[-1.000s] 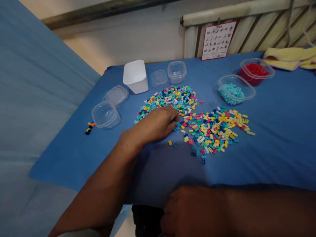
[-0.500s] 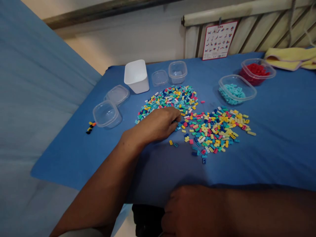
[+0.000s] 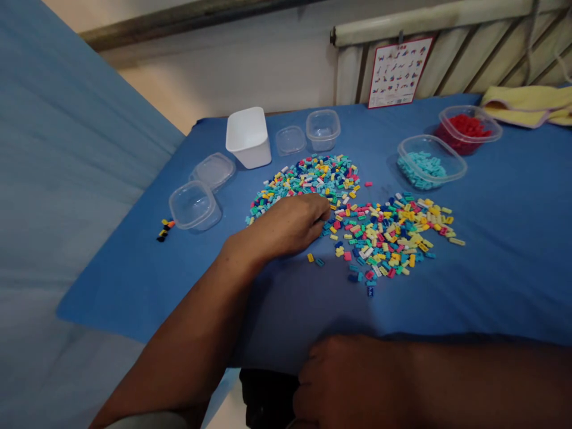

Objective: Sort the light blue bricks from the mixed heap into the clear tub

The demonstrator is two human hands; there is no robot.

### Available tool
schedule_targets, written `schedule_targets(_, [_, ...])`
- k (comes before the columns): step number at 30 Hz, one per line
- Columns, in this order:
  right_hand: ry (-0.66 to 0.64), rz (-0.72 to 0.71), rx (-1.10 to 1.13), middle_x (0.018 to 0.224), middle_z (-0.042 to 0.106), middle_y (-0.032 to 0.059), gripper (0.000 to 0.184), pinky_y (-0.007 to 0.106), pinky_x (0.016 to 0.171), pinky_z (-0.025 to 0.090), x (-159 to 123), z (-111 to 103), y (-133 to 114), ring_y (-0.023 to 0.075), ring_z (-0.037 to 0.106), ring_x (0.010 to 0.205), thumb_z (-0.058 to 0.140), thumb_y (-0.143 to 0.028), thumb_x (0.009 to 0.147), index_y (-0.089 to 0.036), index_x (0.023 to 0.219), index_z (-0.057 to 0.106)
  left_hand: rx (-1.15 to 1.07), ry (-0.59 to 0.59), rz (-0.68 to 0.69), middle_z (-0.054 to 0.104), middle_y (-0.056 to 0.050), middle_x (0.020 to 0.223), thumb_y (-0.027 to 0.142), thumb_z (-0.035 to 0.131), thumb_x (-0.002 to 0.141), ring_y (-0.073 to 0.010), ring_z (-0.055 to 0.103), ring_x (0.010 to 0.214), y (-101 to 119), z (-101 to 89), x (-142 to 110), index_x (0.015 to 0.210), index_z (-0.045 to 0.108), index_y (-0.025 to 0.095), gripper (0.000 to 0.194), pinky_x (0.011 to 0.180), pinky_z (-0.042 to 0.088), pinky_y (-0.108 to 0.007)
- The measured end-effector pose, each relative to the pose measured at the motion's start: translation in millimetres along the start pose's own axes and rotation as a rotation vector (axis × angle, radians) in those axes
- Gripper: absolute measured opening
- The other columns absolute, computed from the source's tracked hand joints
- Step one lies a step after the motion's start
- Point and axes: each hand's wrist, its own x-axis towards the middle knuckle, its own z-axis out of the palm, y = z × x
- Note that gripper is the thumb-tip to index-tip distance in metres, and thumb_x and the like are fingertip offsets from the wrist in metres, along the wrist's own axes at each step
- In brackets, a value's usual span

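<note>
My left hand is down at the near side of a heap of small mixed building bricks. Its fingers are bent and pressed together among the bricks; whatever they pinch is hidden under the hand. To the right of its fingertips spreads a second heap of bricks, mostly yellow, with pink, blue and green ones. My right hand rests closed at the table's near edge, dark in shadow, its palm out of sight. A few loose bricks lie just below my left hand.
A clear tub of turquoise bricks and a tub of red bricks stand back right. Further left are a white bin, two empty clear tubs and lids. A yellow cloth lies at the far right, a picture card behind.
The whole view has shifted very slightly. My left hand stays at the bricks with its fingers bent, and my right hand has not visibly moved.
</note>
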Motion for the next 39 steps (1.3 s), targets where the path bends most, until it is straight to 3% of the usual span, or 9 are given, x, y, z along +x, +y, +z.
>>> schedule_targets(10, [0.015, 0.001, -0.002, 0.084, 0.074, -0.0036, 0.019, 0.036, 0.061, 0.046, -1.4, -5.2, -0.1, 0.0177, 0.067, 0.075, 0.065, -0.040, 0.112, -0.026, 0.104, 0.075, -0.018, 0.006, 0.010, 0.065, -0.004, 0.102, 0.015, 0.051, 0.101, -0.0193, 0.059, 0.089, 0.6, 0.4, -0.4, 0.100, 0.062, 0.019, 0.011, 0.078, 0.042, -0.034])
schedule_targets(15, [-0.031, 0.006, -0.007, 0.084, 0.075, -0.0042, 0.017, 0.035, 0.058, 0.045, 0.2, -8.1, 0.2, 0.0172, 0.068, 0.075, 0.066, -0.039, 0.111, -0.027, 0.105, 0.076, -0.018, 0.012, -0.004, 0.064, -0.005, 0.104, 0.016, 0.051, 0.101, -0.0202, 0.059, 0.091, 0.0, 1.5, -0.2, 0.102, 0.063, 0.018, 0.013, 0.080, 0.044, -0.035])
schedule_targets(21, [0.020, -0.002, 0.010, 0.086, 0.076, -0.0028, 0.013, 0.035, 0.058, 0.045, -1.5, -5.2, 0.6, 0.0175, 0.069, 0.078, 0.068, -0.035, 0.109, -0.027, 0.109, 0.078, 0.001, 0.012, 0.008, 0.067, -0.006, 0.103, 0.017, 0.049, 0.103, -0.0205, 0.061, 0.091, 1.6, 1.0, 1.5, 0.100, 0.064, 0.019, 0.015, 0.080, 0.045, -0.035])
schedule_targets(29, [-0.010, -0.012, 0.013, 0.088, 0.076, -0.0032, 0.008, 0.034, 0.056, 0.042, -0.6, -4.2, 1.7, 0.0166, 0.068, 0.077, 0.073, -0.027, 0.104, -0.028, 0.109, 0.079, 0.041, 0.024, 0.004, 0.071, -0.007, 0.108, 0.018, 0.050, 0.103, -0.0220, 0.064, 0.095, -0.8, 5.3, 3.6, 0.105, 0.067, 0.019, 0.016, 0.081, 0.046, -0.036])
schedule_targets(39, [0.020, -0.011, 0.007, 0.086, 0.077, -0.0035, 0.008, 0.033, 0.054, 0.039, -0.6, -2.7, 2.9, 0.0163, 0.068, 0.075, 0.072, -0.028, 0.105, -0.029, 0.104, 0.080, 0.033, 0.037, 0.031, 0.070, -0.006, 0.105, 0.020, 0.051, 0.104, -0.0214, 0.063, 0.093, -5.2, 8.6, 5.2, 0.105, 0.066, 0.019, 0.015, 0.080, 0.045, -0.036])
